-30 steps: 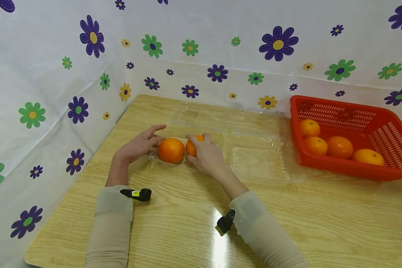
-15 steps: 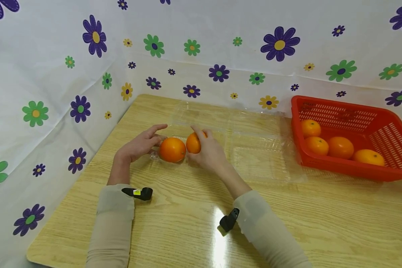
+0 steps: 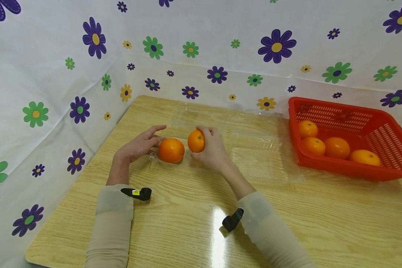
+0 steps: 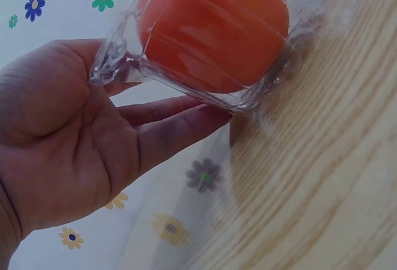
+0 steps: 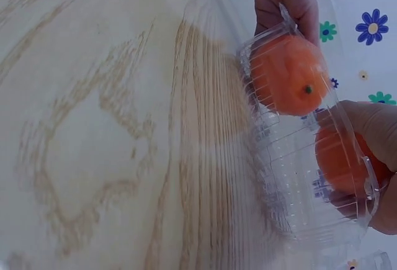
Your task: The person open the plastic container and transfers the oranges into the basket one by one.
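In the head view my right hand (image 3: 215, 153) grips an orange (image 3: 195, 141) by its right side. A second orange (image 3: 171, 150) rests at the left end of a clear plastic clamshell box (image 5: 282, 177), and a gap parts the two fruits. The right wrist view shows the held orange behind the box's clear wall; how high it is above the box floor, I cannot tell. My left hand (image 3: 139, 146) is at the box's left end, with straight fingers (image 4: 177, 133) touching the plastic from outside. Part of that hand is hidden behind the box.
Beside the box, to the right, another clear clamshell box (image 3: 259, 160) has its lid laid back. A red plastic basket (image 3: 341, 169) with several oranges stands at the right. The wooden table (image 3: 174, 223) meets flower-printed cloth at the left and back.
My right hand has raised its orange and shifted it slightly right, away from the second orange, so more of the fruit shows. The left hand has stayed in place.
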A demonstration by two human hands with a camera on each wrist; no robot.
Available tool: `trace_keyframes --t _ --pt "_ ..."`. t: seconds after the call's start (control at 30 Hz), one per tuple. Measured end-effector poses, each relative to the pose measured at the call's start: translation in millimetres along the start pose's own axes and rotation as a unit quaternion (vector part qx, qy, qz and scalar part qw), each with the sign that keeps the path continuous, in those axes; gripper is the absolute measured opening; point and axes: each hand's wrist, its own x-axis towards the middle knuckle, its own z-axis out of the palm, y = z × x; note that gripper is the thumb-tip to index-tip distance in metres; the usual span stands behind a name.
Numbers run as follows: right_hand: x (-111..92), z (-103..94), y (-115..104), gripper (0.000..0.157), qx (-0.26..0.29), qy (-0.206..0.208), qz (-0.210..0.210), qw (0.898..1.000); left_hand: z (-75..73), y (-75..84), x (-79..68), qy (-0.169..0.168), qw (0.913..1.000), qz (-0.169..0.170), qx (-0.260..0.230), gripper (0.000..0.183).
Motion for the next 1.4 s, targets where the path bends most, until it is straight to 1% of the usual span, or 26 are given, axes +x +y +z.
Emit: trace_keyframes --t 0.2,0.33,0.47,0.63,0.77,0.87,1.0,1.1,1.17,1.4 --pt "-2.9 -5.8 0.5 0.079 0.037 0.010 0.009 0.999 -0.5 -2.7 0.9 0.002 1.0000 -0.003 0.001 0.056" --pt "-4.8 -14.8 -2.0 0.082 0.054 0.010 0.008 0.998 -0.2 -3.3 1.1 0.001 1.0000 -0.002 -0.002 0.057" --pt "-7.0 -27.1 -3.6 0.083 0.060 0.013 0.004 0.998 -0.1 -2.4 1.0 -0.002 1.0000 0.003 -0.003 0.057" --pt "-9.4 -43.8 -1.5 0.076 0.055 0.031 -0.010 0.998 -0.4 -2.4 2.2 -0.004 1.0000 0.005 0.001 0.056" --pt "-11.7 -56.3 1.5 0.071 0.039 0.051 -0.017 0.998 -0.6 -3.2 3.4 -0.001 1.0000 0.002 0.003 0.056" --pt "-14.6 -64.5 5.1 0.071 0.024 0.063 -0.019 0.998 -0.4 -3.4 3.7 -0.001 1.0000 0.002 0.001 0.056" --pt "-19.4 -75.0 11.9 0.068 -0.018 0.073 -0.027 0.997 0.1 -3.5 4.2 -0.003 1.0000 0.003 -0.002 0.056" --pt "-22.8 -83.9 16.6 0.063 -0.057 0.083 -0.034 0.994 0.1 -4.3 5.2 -0.001 1.0000 -0.001 -0.002 0.056" --pt "-25.2 -90.9 19.0 0.060 -0.073 0.094 -0.039 0.992 -0.2 -4.7 5.7 0.000 1.0000 -0.003 -0.001 0.056" --pt "-34.6 -121.8 30.3 0.052 -0.097 0.124 -0.050 0.986 -0.6 -5.0 5.5 0.001 1.0000 -0.005 -0.003 0.055"
